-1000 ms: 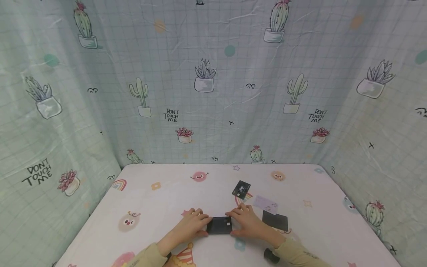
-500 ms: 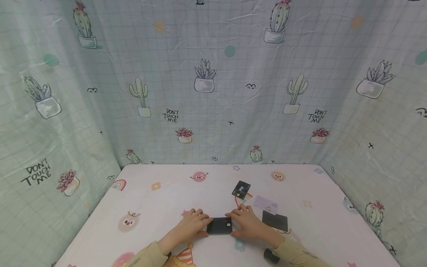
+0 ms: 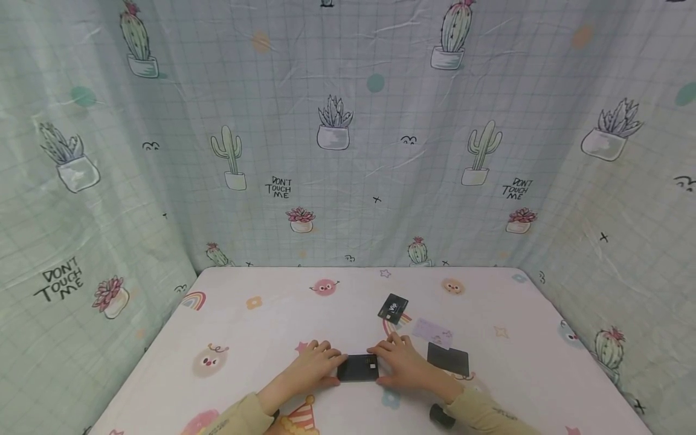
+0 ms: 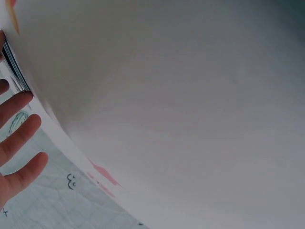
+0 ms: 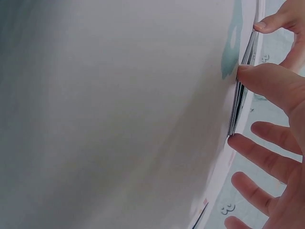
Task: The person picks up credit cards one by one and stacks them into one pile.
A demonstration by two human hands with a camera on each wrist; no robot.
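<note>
A small stack of dark cards [image 3: 357, 368] lies on the table between the two hands, a chip-like square at its top card's right end. My left hand [image 3: 312, 365] grips the stack's left end between thumb and fingers. At the other end, my right hand [image 3: 405, 362] pinches it the same way. Seen edge-on in the right wrist view, the stack [image 5: 235, 112] consists of several thin layers, with thumb and a fingertip at its corners and the other fingers spread. In the left wrist view, only part of the left hand [image 4: 19, 143] shows beside the stack's edge.
Beyond the right hand lie a black card marked Vip [image 3: 393, 309], a pale lilac card [image 3: 433, 333] and dark grey flat card-like pieces [image 3: 448, 359]. A black cylindrical object [image 3: 441, 417] shows by the right sleeve. Patterned curtains [image 3: 348, 229] surround the white printed table [image 3: 304, 314].
</note>
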